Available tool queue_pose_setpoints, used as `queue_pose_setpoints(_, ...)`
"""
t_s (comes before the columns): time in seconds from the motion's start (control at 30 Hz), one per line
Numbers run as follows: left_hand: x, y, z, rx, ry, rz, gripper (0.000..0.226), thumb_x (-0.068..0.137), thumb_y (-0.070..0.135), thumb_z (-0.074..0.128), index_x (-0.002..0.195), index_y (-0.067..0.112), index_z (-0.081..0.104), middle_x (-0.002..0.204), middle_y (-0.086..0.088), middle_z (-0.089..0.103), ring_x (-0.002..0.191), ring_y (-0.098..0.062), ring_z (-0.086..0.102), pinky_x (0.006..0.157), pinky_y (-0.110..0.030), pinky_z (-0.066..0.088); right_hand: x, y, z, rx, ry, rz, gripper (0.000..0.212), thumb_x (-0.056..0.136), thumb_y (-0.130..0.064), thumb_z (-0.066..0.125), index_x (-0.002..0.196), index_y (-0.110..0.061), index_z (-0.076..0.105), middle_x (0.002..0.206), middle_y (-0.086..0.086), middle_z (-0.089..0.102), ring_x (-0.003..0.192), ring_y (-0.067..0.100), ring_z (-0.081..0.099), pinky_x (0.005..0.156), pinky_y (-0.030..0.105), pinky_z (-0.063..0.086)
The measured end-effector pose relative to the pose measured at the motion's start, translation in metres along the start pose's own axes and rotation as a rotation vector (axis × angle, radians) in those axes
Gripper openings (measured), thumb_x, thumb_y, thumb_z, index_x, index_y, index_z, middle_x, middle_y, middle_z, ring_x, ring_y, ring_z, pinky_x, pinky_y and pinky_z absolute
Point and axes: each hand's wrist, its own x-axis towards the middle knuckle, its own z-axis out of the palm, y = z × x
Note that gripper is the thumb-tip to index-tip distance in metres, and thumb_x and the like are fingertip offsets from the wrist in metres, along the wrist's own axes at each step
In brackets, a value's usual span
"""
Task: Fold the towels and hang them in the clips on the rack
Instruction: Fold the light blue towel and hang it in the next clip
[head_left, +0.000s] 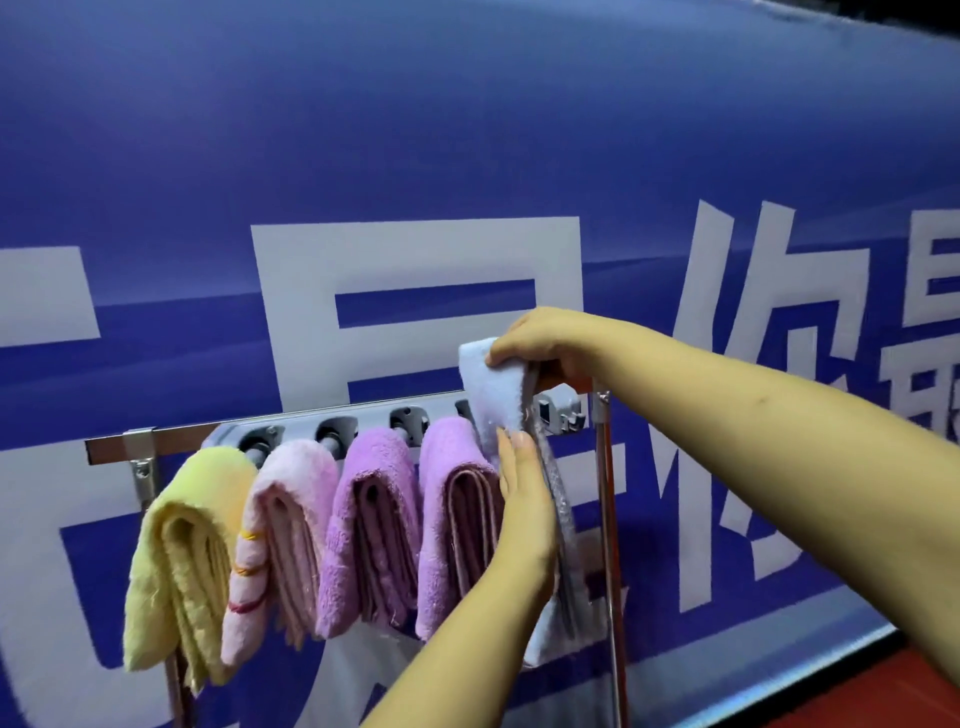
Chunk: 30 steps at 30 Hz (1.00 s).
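A grey clip rack (363, 421) sits on a metal rail. Several folded towels hang from its clips: a yellow towel (176, 551), a pale pink towel (280, 540) and two purple towels (374, 525) (452, 509). At the rack's right end a folded light blue towel (496, 389) hangs down. My right hand (545, 343) grips its top fold from above, just over the rack. My left hand (522, 509) lies flat with straight fingers against the blue towel's left face, beside the right purple towel.
A blue banner with large white characters (415, 260) fills the background behind the rack. The rail rests on metal stand poles, one at the right (608, 519) and a bracket at the left (140, 467). A red floor strip (883, 691) shows bottom right.
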Motion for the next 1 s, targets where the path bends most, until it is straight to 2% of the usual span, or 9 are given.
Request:
queue_pose_setpoints(0.07, -0.001, 0.001, 0.01, 0.004, 0.062, 0.052, 0.073, 0.092, 0.066, 0.03, 0.153, 0.031, 0.009, 0.16, 0.011, 0.007, 0.146, -0.005, 0.008, 0.118, -0.03, 0.006, 0.007, -0.001, 0.007, -0.055, -0.075, 0.048, 0.022, 0.084, -0.015, 0.061, 0.099, -0.001, 0.055, 0.08, 0.014, 0.06, 0.067, 0.024, 0.062, 0.072, 0.034, 0.056)
queue_pose_setpoints(0.23, 0.001, -0.007, 0.023, 0.069, 0.189, 0.018, 0.073, 0.095, 0.051, 0.042, 0.152, 0.03, 0.001, 0.162, 0.001, 0.002, 0.148, -0.015, 0.008, 0.116, -0.036, 0.011, 0.019, -0.002, 0.016, -0.131, -0.234, 0.131, 0.017, 0.09, -0.019, 0.053, 0.082, -0.005, 0.049, 0.075, 0.01, 0.056, 0.064, 0.019, 0.056, 0.064, 0.027, 0.05)
queue_pose_setpoints(0.43, -0.023, -0.023, 0.031, 0.118, 0.193, 0.091, 0.082, 0.092, 0.04, 0.056, 0.151, 0.034, 0.0, 0.161, 0.003, 0.001, 0.147, -0.014, 0.012, 0.118, -0.034, 0.015, 0.022, 0.006, 0.002, -0.012, -0.448, 0.142, 0.021, 0.09, -0.02, 0.054, 0.105, -0.006, 0.049, 0.086, 0.01, 0.057, 0.073, 0.021, 0.057, 0.064, 0.029, 0.054)
queue_pose_setpoints(0.5, -0.029, -0.027, 0.03, 0.148, 0.187, 0.116, 0.085, 0.091, 0.037, 0.058, 0.151, 0.034, -0.001, 0.161, 0.004, 0.002, 0.147, -0.012, 0.012, 0.119, -0.034, 0.015, 0.019, 0.009, -0.003, -0.04, -0.505, 0.134, 0.025, 0.091, -0.021, 0.053, 0.11, -0.006, 0.049, 0.092, 0.013, 0.058, 0.08, 0.025, 0.058, 0.076, 0.036, 0.053)
queue_pose_setpoints(0.57, -0.032, -0.03, 0.026, 0.17, 0.179, 0.125, 0.086, 0.091, 0.035, 0.059, 0.151, 0.034, -0.003, 0.161, 0.006, 0.002, 0.147, -0.01, 0.01, 0.119, -0.032, 0.014, 0.018, 0.013, -0.004, -0.046, -0.513, 0.146, 0.03, 0.09, -0.023, 0.055, 0.113, -0.005, 0.048, 0.101, 0.017, 0.055, 0.091, 0.029, 0.055, 0.087, 0.039, 0.049)
queue_pose_setpoints(0.73, -0.034, -0.03, 0.018, 0.278, 0.178, 0.107, 0.098, 0.075, 0.058, 0.058, 0.147, 0.046, -0.007, 0.16, 0.017, 0.001, 0.146, -0.007, 0.012, 0.119, -0.038, 0.016, 0.02, 0.017, -0.004, 0.056, -0.49, 0.169, 0.027, 0.09, -0.022, 0.054, 0.109, -0.005, 0.047, 0.093, 0.015, 0.056, 0.084, 0.028, 0.056, 0.076, 0.038, 0.051)
queue_pose_setpoints(0.83, -0.019, -0.017, 0.021, 0.217, 0.163, 0.114, 0.093, 0.087, 0.029, 0.063, 0.151, 0.033, -0.005, 0.161, 0.006, 0.002, 0.146, -0.013, 0.015, 0.113, -0.026, 0.018, 0.021, 0.011, -0.003, 0.116, -0.402, 0.152, 0.015, 0.091, -0.019, 0.052, 0.094, -0.005, 0.048, 0.079, 0.01, 0.056, 0.068, 0.021, 0.055, 0.06, 0.031, 0.052)
queue_pose_setpoints(0.9, -0.007, -0.008, 0.02, 0.204, 0.18, 0.127, 0.092, 0.088, 0.023, 0.063, 0.152, 0.028, -0.003, 0.16, 0.002, 0.004, 0.144, -0.014, 0.019, 0.104, -0.021, 0.02, 0.021, 0.006, 0.0, 0.167, -0.365, 0.152, 0.014, 0.092, -0.018, 0.051, 0.086, -0.006, 0.047, 0.074, 0.008, 0.054, 0.064, 0.019, 0.054, 0.05, 0.025, 0.052)
queue_pose_setpoints(1.0, 0.009, -0.003, 0.019, 0.218, 0.204, 0.16, 0.094, 0.086, 0.02, 0.065, 0.152, 0.025, -0.003, 0.16, -0.002, 0.007, 0.144, -0.016, 0.019, 0.105, -0.022, 0.02, 0.026, 0.001, 0.001, 0.26, -0.312, 0.158, 0.016, 0.091, -0.017, 0.052, 0.082, -0.007, 0.046, 0.073, 0.008, 0.052, 0.063, 0.018, 0.052, 0.054, 0.028, 0.05)
